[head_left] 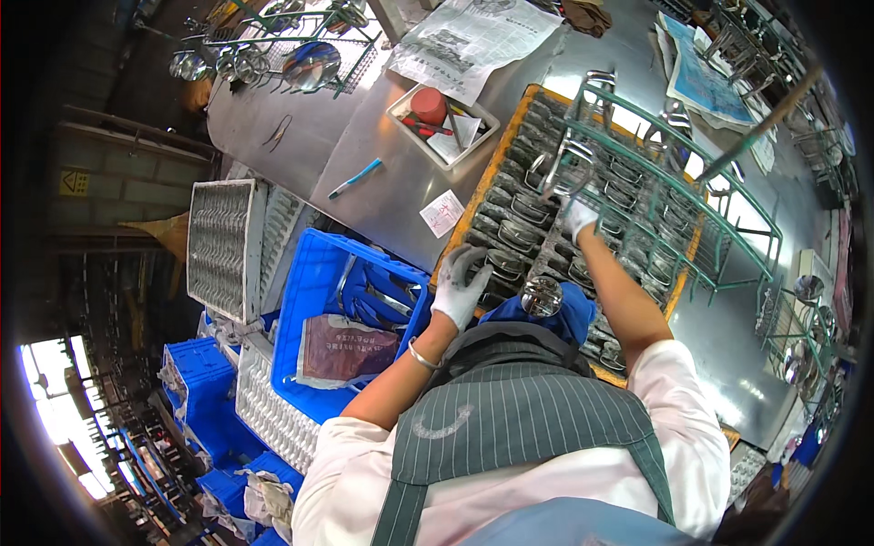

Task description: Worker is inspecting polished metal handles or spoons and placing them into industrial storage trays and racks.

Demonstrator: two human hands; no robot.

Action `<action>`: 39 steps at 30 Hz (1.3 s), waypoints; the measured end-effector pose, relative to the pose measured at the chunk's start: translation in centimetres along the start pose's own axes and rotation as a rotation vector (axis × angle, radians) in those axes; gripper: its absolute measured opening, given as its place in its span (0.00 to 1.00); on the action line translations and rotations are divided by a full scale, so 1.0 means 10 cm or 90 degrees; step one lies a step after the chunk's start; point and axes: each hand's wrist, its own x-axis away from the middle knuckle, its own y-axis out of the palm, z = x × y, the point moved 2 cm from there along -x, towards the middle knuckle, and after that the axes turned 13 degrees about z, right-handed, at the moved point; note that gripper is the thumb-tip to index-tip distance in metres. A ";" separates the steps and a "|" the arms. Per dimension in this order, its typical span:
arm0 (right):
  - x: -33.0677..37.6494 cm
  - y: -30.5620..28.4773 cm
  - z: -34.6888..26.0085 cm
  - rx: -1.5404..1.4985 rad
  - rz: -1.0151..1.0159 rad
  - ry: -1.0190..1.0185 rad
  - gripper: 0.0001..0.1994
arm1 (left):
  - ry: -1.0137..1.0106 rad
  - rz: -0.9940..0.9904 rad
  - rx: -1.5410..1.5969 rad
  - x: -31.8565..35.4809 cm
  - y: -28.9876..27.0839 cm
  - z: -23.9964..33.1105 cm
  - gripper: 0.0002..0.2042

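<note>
My left hand (462, 287), in a white glove with greyed fingertips, rests at the left edge of a yellow-rimmed tray (467, 214). Its fingers are loosely bent and apart, beside the dark rounded pieces in the tray, with nothing visible in them. Over the tray's middle, my right hand (577, 219), also gloved, is beside a shiny curved metal piece (574, 164). Its fingers are mostly hidden, so I cannot tell whether it grips that piece. A green wire rack (678, 123) with shiny metal pieces stands across the tray's right part.
Left of the tray is a blue bin (287, 341) holding a printed packet (350, 348). On the metal table (350, 136) lie a white tray (473, 155) with a red object, a blue pen-like tool (355, 178), a paper slip (442, 213) and newspaper (464, 45). Another rack (355, 77) holds round polished pieces.
</note>
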 end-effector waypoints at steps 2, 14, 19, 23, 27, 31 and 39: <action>-0.36 0.18 -0.17 0.038 -0.035 -0.030 0.19 | -0.022 -0.024 -0.015 0.13 -0.13 -0.11 0.11; -0.48 -0.16 -1.09 0.354 -0.140 -0.106 0.22 | -0.002 0.003 0.054 -0.15 -0.17 0.42 0.18; -0.17 -0.57 -1.74 0.166 -0.043 0.007 0.18 | 0.378 0.200 -0.076 -0.83 -0.17 1.39 0.30; 0.07 -0.97 -2.32 -0.118 0.080 0.067 0.14 | 0.379 0.165 0.002 -1.10 -0.12 1.58 0.08; 0.18 -1.15 -2.45 -0.188 -0.024 0.142 0.17 | 0.330 0.166 0.091 -0.94 -0.38 1.49 0.08; 0.13 -1.33 -2.90 -0.484 -0.154 0.167 0.25 | -0.021 0.028 0.385 -0.80 -0.55 1.09 0.09; 0.09 -1.29 -3.27 -0.871 -0.159 0.241 0.14 | -0.111 -0.158 0.378 -0.68 -0.46 0.74 0.16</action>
